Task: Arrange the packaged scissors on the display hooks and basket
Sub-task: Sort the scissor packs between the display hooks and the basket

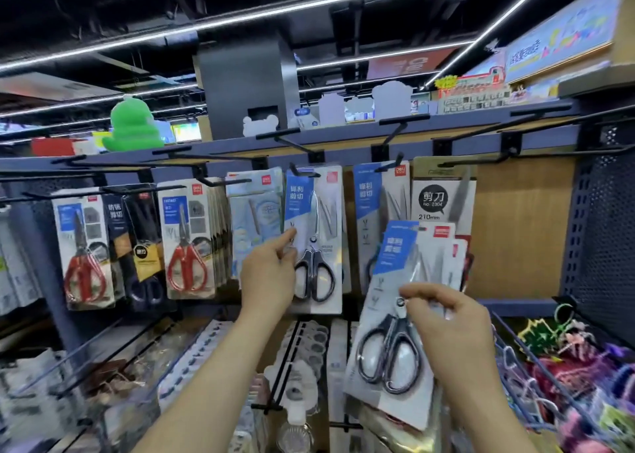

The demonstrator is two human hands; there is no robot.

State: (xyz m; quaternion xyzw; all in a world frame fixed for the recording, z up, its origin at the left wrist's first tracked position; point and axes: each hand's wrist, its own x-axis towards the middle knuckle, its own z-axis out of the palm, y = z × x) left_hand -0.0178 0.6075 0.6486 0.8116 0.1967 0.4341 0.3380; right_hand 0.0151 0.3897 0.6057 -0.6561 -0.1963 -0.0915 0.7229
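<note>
1. R hand (450,329), lower right of centre, is gripping a small stack of packaged scissors (395,315). Its fingers are curling over the front near the pivot, and the thumb is hiding behind.
2. The stack is standing near upright, w/ its long axis running bottom to top and the top tipping slightly right. Handles are pointing down and the hang end up.
3. L hand (271,274), mid-frame, is stretching its index finger up the left edge of the hanging black-handled pack (314,243), w/ the other fingers curling. Can't tell if it's pinching the card or just steadying it.
4. Key relation: the nearest hook (388,168) is sitting above the stack's top, a bit left, and carrying a blue-label pack (376,208) of the same look. R hand is the nearer one. Prob. the stack is needing a lift so the hang hole is meeting that hook's tip.
5. In the way: the stack is overlapping the blue-label pack and the 210mm pack (443,195) behind it, so those fronts are crowding the path.
6. Around: red-handled packs (187,239) are hanging at left, an empty hook (278,135) is jutting from the upper rail, and the wire basket (505,346) at lower right is holding colourful goods.
</note>
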